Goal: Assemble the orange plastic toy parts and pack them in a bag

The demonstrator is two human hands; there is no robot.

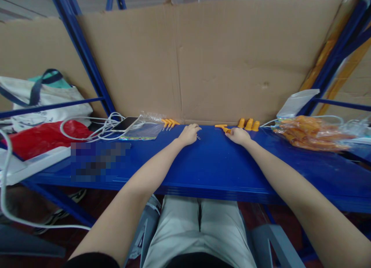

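My left hand is on the blue table, fingers curled. A thin metal spiral shows just under its fingertips, apparently the screw of a corkscrew whose handle is hidden. My right hand has its fingers closed around an orange plastic piece. Touching or just beyond that piece is an orange bar; whether the two are joined I cannot tell. Left of my left hand, several orange-handled corkscrews lie in a row with their spirals toward me. Behind my right hand stand three orange tapered caps.
A clear plastic bag, a phone and tangled white cables lie at left, near a red bag and a cloth bag. Plastic-wrapped orange parts sit at right. Cardboard walls the back.
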